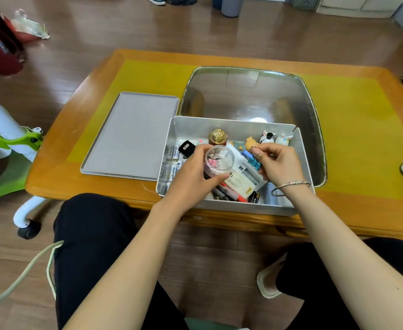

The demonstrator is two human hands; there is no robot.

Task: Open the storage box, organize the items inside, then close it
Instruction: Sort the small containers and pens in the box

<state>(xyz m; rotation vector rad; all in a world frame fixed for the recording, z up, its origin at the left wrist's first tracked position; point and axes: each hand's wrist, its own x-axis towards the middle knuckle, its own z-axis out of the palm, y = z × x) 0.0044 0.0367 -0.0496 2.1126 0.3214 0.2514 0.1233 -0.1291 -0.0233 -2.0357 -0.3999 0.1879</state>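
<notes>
Batteries point(172, 163) lined up along the box's 9 o'clock wall read "Heybright" on their white sleeves; no other writing is legible. Your storage box point(234, 126), pale grey and open-topped, sits at the near edge of the table point(95, 75), with its flat lid point(131, 135) lying just beside it at 9 o'clock. Your left hand point(191, 177) grips a clear round container point(219, 160) holding pink clips, above the box's middle. Your right hand point(279, 163) pinches a blue binder clip point(254, 162) beside it. Small figurines point(275, 138) and a gold-capped bottle point(218, 137) stand along the 12 o'clock wall; pens point(229, 195) lie at 6 o'clock.
</notes>
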